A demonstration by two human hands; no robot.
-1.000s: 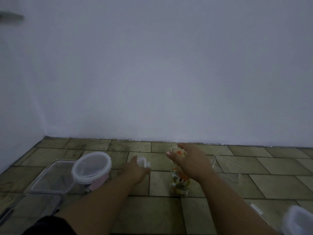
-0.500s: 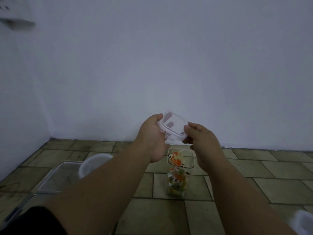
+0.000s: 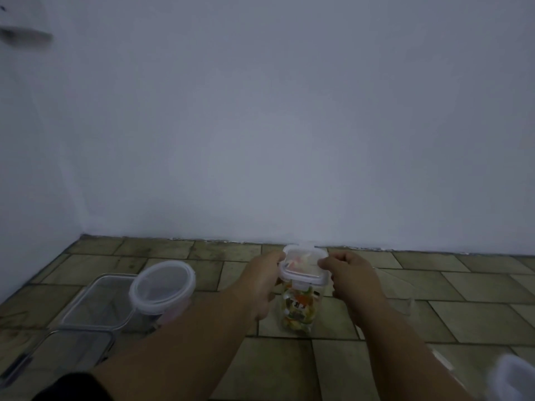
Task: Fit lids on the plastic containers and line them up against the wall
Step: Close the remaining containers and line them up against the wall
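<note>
A tall clear container with colourful pieces inside stands upright on the tiled floor. A square clear lid with white clip flaps rests on its mouth. My left hand grips the lid's left edge and my right hand grips its right edge. A round container with a white-rimmed lid stands to the left. The white wall rises just behind.
Two clear rectangular containers lie at the left, one nearer the bottom corner. A clear open container sits behind my right forearm. A white lid shows blurred at the bottom right.
Both hands brought the square lid down from chest height onto the mouth of the tall container. One second ago my left hand was picking the lid off the floor.
</note>
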